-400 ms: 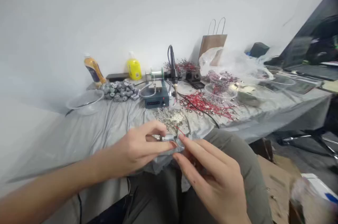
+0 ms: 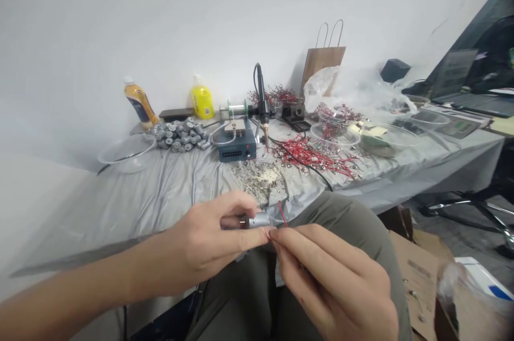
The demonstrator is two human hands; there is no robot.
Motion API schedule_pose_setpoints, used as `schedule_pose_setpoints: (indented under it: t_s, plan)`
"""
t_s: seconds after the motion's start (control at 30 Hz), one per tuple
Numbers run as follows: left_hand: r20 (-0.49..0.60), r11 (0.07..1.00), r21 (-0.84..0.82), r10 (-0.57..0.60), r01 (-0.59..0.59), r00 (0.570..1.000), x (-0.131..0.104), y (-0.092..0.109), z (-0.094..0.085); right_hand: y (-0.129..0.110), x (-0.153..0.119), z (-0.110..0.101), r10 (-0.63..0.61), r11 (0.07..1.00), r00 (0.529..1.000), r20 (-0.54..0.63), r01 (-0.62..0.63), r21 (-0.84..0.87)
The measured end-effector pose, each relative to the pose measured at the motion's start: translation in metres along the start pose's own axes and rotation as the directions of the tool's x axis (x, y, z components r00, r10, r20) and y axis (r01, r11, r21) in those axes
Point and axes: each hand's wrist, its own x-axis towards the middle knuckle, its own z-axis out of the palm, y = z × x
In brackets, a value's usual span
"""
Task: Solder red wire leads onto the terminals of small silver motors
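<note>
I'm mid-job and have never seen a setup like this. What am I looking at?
There's no robot: these are a person's two bare hands, seen from a head-worn camera looking forward and down. The left hand holds a small silver motor. The right hand is right beside it, near an upright red wire; whether it pinches that is unclear. On the plastic-covered table lie piled silver cylinders, a blue control box, a tip-down soldering iron, a solder spool and heaped red wires.
</note>
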Motion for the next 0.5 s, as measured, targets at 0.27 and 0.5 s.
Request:
schedule_pose_setpoints:
  t_s: [0.27,0.5]
  plan:
    - [-0.161,0.971,-0.154,-0.207,0.183,0.965,0.013,0.024,0.008,-0.002,-0.004,0.004,-0.083,0.994,0.997,0.005,0.083,-0.076]
    - [-0.108,0.915,-0.257,-0.346,0.31,0.932,0.014,0.028,0.008,0.001,-0.008,0.007,-0.09,0.993,0.994,0.06,0.094,-0.077]
